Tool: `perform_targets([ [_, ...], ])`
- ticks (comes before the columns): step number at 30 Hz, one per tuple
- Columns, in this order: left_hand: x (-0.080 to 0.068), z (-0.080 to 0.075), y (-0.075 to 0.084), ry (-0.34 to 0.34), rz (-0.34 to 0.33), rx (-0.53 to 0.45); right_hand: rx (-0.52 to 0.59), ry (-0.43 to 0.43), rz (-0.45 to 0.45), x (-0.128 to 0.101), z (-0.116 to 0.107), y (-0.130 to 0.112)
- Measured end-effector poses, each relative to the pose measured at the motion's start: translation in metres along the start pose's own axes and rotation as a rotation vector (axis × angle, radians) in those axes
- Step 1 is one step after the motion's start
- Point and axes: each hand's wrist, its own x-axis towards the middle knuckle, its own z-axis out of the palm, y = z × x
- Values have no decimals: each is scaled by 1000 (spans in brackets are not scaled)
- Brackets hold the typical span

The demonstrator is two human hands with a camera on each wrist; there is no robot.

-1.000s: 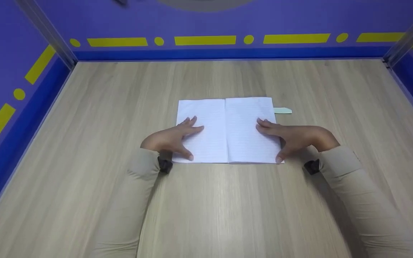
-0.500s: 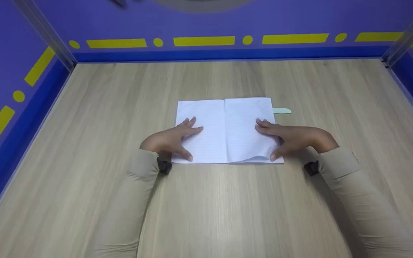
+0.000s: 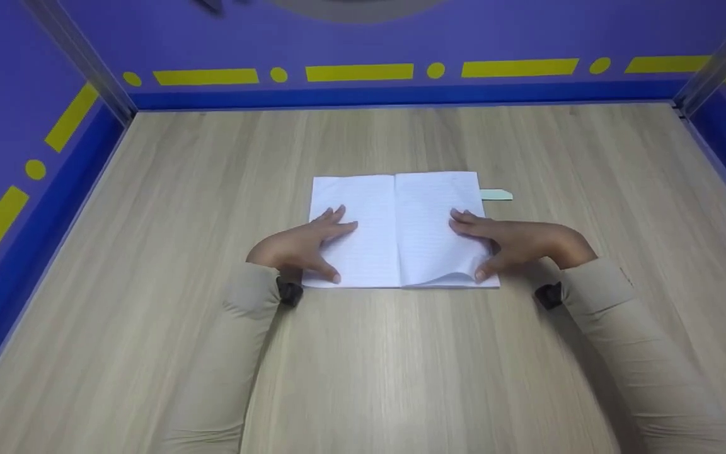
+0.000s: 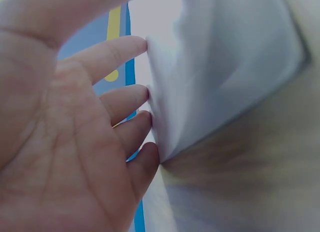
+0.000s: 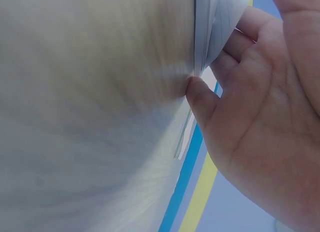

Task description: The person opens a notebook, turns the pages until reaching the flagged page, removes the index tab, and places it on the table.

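Observation:
An open notebook (image 3: 369,252) with white ruled pages lies flat on the wooden table. My left hand (image 3: 303,244) rests on the left page near its outer edge, fingers and thumb spread; in the left wrist view its fingertips (image 4: 141,94) touch the paper. On the right page, my right hand (image 3: 508,243) has its fingers extended over the outer edge and its thumb by the lower right corner. Beside that thumb the page's bottom edge (image 3: 451,275) bulges up in a small wave. In the right wrist view, a raised page (image 5: 220,29) partly hides the fingers.
A pale green strip (image 3: 496,195) with an angled end sticks out past the notebook's right edge. Purple and blue panels (image 3: 363,44) with yellow marks border the wooden table (image 3: 369,372) at the back and both sides.
The right thumb has moved slightly left along the page's lower corner, and the bottom edge, flat before, has buckled upward. The left hand stays put.

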Motion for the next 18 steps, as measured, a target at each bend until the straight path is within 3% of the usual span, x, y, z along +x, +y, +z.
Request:
perform_targets([
  [4,-2,2,3,31,-10,-6,4,-6,-25,0,-1,1],
  [10,0,4,11,134,-16,1,0,-15,-28,0,-1,0],
  [18,5,9,32,297,68,100,4,-6,-16,-1,0,0],
])
